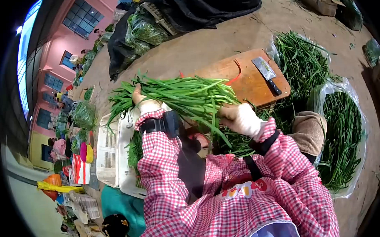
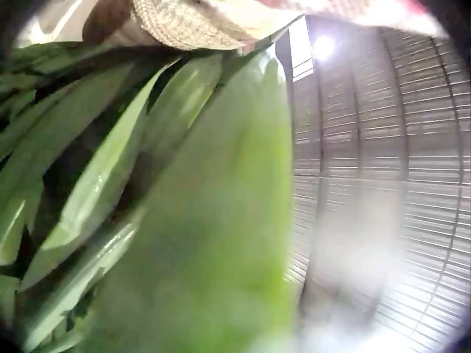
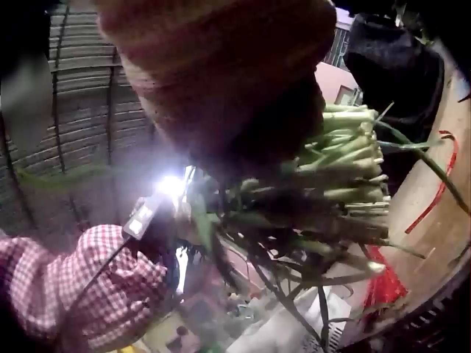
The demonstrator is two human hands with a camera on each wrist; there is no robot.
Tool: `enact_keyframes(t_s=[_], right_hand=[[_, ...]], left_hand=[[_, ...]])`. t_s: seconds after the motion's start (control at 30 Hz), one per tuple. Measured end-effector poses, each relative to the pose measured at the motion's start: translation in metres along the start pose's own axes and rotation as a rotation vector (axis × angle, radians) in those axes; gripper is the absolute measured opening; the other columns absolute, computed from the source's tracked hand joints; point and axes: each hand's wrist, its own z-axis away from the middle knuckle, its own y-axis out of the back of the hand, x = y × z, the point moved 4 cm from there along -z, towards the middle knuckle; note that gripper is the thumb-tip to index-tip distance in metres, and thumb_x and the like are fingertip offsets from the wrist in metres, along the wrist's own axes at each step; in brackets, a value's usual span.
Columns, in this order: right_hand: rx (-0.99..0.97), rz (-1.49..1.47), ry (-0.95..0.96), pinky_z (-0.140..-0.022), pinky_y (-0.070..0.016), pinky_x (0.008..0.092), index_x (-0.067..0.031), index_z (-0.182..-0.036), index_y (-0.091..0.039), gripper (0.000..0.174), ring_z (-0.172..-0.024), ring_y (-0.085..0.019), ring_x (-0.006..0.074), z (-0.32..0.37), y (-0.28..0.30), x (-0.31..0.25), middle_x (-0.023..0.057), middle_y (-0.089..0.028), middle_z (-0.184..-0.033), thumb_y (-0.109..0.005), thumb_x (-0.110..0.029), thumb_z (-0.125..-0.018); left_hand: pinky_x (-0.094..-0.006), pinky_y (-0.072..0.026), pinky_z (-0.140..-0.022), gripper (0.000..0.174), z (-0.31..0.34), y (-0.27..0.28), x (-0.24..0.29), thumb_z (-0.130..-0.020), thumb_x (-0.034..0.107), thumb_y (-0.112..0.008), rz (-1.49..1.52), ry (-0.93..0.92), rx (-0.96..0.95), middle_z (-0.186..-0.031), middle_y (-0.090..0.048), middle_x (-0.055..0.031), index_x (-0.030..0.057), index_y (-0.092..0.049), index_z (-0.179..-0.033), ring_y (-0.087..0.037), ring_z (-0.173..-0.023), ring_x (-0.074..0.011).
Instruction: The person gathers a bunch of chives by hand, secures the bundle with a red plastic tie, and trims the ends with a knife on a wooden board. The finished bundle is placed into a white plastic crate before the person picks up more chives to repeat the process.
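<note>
A thick bunch of long flat green stalks point(image 1: 189, 91), like chives, lies across both hands in the head view, leafy tips left and pale cut ends right. My left hand point(image 1: 145, 101) grips it toward the leafy end, its thumb up over the leaves. At the stem end, my right hand point(image 1: 236, 116) holds the lower edge of the bunch with curled fingers. Pale stem ends point(image 3: 357, 158) stick out past this hand in the right wrist view. Broad leaves point(image 2: 213, 213) fill much of the left wrist view and hide the left fingers.
A wooden board point(image 1: 226, 72) beyond the bunch bears a cleaver point(image 1: 264, 68) and a red strip point(image 1: 236, 72). Piles of greens point(image 1: 341, 133) in clear plastic sit on the right. White crates point(image 1: 106, 151) stand on the left. A black cover point(image 1: 206, 9) lies over goods at the back.
</note>
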Motion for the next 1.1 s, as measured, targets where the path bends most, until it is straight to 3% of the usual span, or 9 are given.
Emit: enact_keyframes(t_s=[0.1, 0.27, 0.6, 0.67, 0.73, 0.8, 0.9, 1.03, 1.1], right_hand=[[-0.181, -0.039, 0.038, -0.068, -0.052, 0.0442, -0.0117, -0.103, -0.065, 0.023, -0.078, -0.064, 0.0373, 0.044, 0.004, 0.029, 0.0167, -0.066, -0.081, -0.066, -0.02, -0.082], [-0.876, 0.429, -0.474, -0.071, -0.0527, 0.0458, -0.0127, -0.113, -0.066, 0.037, -0.083, -0.067, 0.0368, 0.113, 0.006, 0.091, 0.0169, -0.069, -0.088, -0.061, -0.036, -0.085], [0.199, 0.092, -0.172, -0.059, -0.0525, 0.0397, -0.016, -0.127, -0.051, 0.05, -0.072, -0.067, 0.0331, 0.004, -0.023, 0.015, 0.0154, -0.068, -0.081, -0.071, -0.024, -0.082], [0.274, 0.075, -0.118, -0.059, -0.0522, 0.0383, -0.0126, -0.113, -0.06, 0.031, -0.07, -0.066, 0.032, -0.013, -0.037, 0.018, 0.0131, -0.068, -0.083, -0.069, -0.021, -0.084], [0.243, -0.006, -0.199, -0.059, -0.0523, 0.0378, -0.0099, -0.099, -0.066, 0.018, -0.067, -0.065, 0.0317, -0.018, -0.028, 0.008, 0.0135, -0.067, -0.08, -0.069, -0.02, -0.084], [0.432, 0.02, 0.256, -0.058, -0.0509, 0.0364, -0.0056, -0.091, -0.068, 0.015, -0.064, -0.065, 0.0298, -0.004, -0.021, 0.005, 0.0145, -0.065, -0.074, -0.069, -0.02, -0.086], [-0.001, -0.438, -0.193, -0.061, -0.0504, 0.0344, -0.0022, -0.093, -0.067, 0.018, -0.063, -0.063, 0.0273, 0.02, -0.006, 0.008, 0.0154, -0.063, -0.071, -0.066, -0.019, -0.087], [-0.933, 0.295, -0.41, -0.069, -0.0528, 0.043, -0.0131, -0.104, -0.07, 0.033, -0.079, -0.067, 0.0342, 0.108, -0.026, 0.069, 0.0149, -0.069, -0.083, -0.066, -0.036, -0.08], [-0.851, 0.281, -0.515, -0.073, -0.0533, 0.0438, -0.0128, -0.124, -0.06, 0.05, -0.084, -0.067, 0.0359, 0.115, -0.023, 0.071, 0.017, -0.07, -0.091, -0.066, -0.036, -0.08]], left_hand=[[-0.0626, -0.0415, -0.094, 0.036, -0.021, 0.008, 0.011, -0.088, 0.037, -0.058, -0.037, 0.038, -0.016, -0.113, -0.064, -0.015, 0.0062, -0.064, -0.107, -0.059, -0.104, -0.0383], [-0.0628, -0.0427, -0.094, 0.045, -0.035, 0.019, 0.025, -0.089, 0.042, -0.055, -0.04, 0.018, 0.012, -0.119, -0.063, -0.0175, 0.0054, -0.063, -0.114, -0.058, -0.109, -0.0395], [-0.0635, -0.0326, -0.103, 0.058, -0.019, 0.018, 0.009, -0.092, 0.045, -0.05, -0.009, 0.106, 0.106, -0.138, -0.049, -0.0179, 0.0049, -0.047, -0.133, -0.047, -0.123, -0.0411], [-0.0619, -0.0294, -0.106, 0.068, -0.014, 0.023, 0.0, -0.091, 0.051, -0.048, -0.029, 0.096, 0.003, -0.146, -0.04, -0.0183, 0.0047, -0.041, -0.14, -0.041, -0.13, -0.0395], [-0.0616, -0.0371, -0.099, 0.052, -0.028, 0.036, 0.0, -0.093, 0.048, -0.044, -0.073, 0.091, 0.031, -0.129, -0.056, -0.0139, 0.0062, -0.057, -0.122, -0.051, -0.117, -0.0376], [-0.0611, -0.0329, -0.103, 0.054, -0.032, 0.048, 0.001, -0.091, 0.049, -0.045, -0.041, 0.117, 0.06, -0.135, -0.052, -0.0138, 0.0086, -0.055, -0.126, -0.047, -0.122, -0.0382], [-0.0612, -0.0244, -0.109, 0.066, -0.021, 0.048, 0.001, -0.087, 0.05, -0.048, -0.077, 0.1, 0.033, -0.147, -0.04, -0.0147, 0.0088, -0.044, -0.139, -0.037, -0.132, -0.038], [-0.0628, -0.0231, -0.11, 0.068, -0.018, 0.049, 0.01, -0.087, 0.053, -0.047, -0.037, 0.134, 0.082, -0.148, -0.039, -0.0151, 0.0089, -0.043, -0.139, -0.035, -0.133, -0.0401], [-0.0637, -0.0248, -0.108, 0.068, -0.023, 0.052, 0.01, -0.088, 0.053, -0.045, -0.059, 0.121, 0.01, -0.147, -0.04, -0.0158, 0.01, -0.043, -0.139, -0.037, -0.132, -0.0403]])
